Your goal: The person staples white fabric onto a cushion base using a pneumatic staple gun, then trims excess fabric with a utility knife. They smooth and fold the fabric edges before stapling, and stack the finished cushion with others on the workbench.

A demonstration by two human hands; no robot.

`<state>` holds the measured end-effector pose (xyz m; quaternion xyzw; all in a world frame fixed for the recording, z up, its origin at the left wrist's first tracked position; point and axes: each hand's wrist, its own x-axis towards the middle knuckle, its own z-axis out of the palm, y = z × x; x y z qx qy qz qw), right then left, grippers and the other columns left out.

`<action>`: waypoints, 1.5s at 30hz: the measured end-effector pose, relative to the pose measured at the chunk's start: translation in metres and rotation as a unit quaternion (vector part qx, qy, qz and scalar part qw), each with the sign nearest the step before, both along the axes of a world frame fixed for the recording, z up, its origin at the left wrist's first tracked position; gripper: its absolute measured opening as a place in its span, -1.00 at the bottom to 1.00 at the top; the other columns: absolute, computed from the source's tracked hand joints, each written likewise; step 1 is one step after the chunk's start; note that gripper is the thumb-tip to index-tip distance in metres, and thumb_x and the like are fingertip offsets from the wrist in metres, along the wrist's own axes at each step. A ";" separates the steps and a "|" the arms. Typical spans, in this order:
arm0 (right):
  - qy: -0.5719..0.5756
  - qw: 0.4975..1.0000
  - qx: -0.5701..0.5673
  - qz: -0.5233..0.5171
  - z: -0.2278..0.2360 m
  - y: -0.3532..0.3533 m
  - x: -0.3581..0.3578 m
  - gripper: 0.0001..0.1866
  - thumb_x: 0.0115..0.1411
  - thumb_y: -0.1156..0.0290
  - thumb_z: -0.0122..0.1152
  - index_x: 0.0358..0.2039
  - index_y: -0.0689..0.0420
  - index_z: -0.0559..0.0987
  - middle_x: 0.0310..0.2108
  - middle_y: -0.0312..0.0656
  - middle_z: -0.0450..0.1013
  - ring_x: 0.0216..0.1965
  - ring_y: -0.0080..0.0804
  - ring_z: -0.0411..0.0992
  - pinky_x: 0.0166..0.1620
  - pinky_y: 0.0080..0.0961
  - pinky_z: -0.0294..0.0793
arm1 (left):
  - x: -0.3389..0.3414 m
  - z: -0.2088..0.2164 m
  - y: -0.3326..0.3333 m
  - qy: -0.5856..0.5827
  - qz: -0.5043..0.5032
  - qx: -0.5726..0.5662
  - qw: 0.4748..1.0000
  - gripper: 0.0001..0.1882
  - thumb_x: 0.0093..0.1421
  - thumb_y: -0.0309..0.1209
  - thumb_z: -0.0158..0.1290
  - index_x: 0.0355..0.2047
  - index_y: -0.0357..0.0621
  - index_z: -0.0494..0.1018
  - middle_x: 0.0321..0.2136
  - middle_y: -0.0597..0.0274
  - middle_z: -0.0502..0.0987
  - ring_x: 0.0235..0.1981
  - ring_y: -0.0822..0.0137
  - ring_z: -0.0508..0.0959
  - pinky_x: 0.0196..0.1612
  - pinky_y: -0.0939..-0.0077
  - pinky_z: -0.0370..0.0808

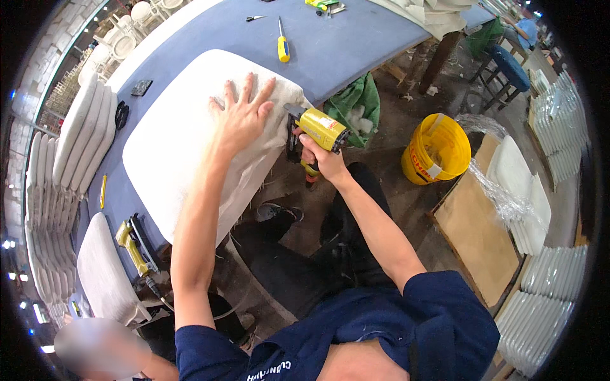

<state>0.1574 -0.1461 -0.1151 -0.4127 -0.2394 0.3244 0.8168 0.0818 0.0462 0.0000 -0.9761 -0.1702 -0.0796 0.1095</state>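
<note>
A large white fabric-covered seat cushion [171, 146] lies on the blue-topped table in front of me, its loose cloth edge hanging toward my lap. My left hand [243, 120] rests flat on top of it, fingers spread. My right hand [325, 159] is wrapped around the handle of a yellow and black staple gun [321, 129]. The gun's nose is at the cushion's right edge, near the fingers of my left hand; whether it touches the cloth I cannot tell.
A yellow screwdriver [283, 47] lies on the blue table [343, 38]. Left of the cushion are a second staple gun [135, 247] with a hose and stacked white cushions [82, 140]. A yellow bucket [438, 149] and a green sack [365, 108] stand right. Another person sits lower left.
</note>
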 end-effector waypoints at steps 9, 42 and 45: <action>-0.277 0.949 -0.024 -0.149 -0.027 -0.005 0.002 -0.71 0.28 0.44 0.44 -0.03 0.24 0.66 -0.24 -0.24 0.68 -0.26 -0.50 0.64 -0.11 -0.50 0.62 | -0.007 -0.008 -0.020 -0.011 -0.030 0.052 0.998 -0.40 0.55 -0.03 -0.16 0.55 0.65 0.05 0.58 0.06 -0.01 0.52 -0.38 0.03 0.33 -0.73 0.07; -0.219 0.964 -0.056 -0.141 -0.010 -0.003 -0.001 -0.63 0.10 0.36 0.49 -0.13 0.32 0.70 -0.28 0.00 0.71 -0.26 -0.24 0.71 -0.13 -0.37 0.64 | -0.030 0.005 -0.052 -0.025 -0.096 0.031 0.995 0.05 0.17 -0.23 0.34 0.58 0.19 0.02 0.55 -0.06 0.04 0.53 -0.26 0.06 0.42 -0.47 0.09; -0.166 0.976 -0.058 -0.132 -0.015 -0.006 0.011 -0.72 0.16 0.37 0.45 -0.22 0.33 0.71 -0.30 -0.03 0.71 -0.27 -0.29 0.71 -0.18 -0.36 0.62 | -0.058 -0.022 -0.082 -0.107 -0.046 0.052 0.992 -0.08 0.11 -0.31 0.39 0.46 0.13 0.24 0.50 -0.01 0.18 0.52 -0.14 0.13 0.47 -0.29 0.10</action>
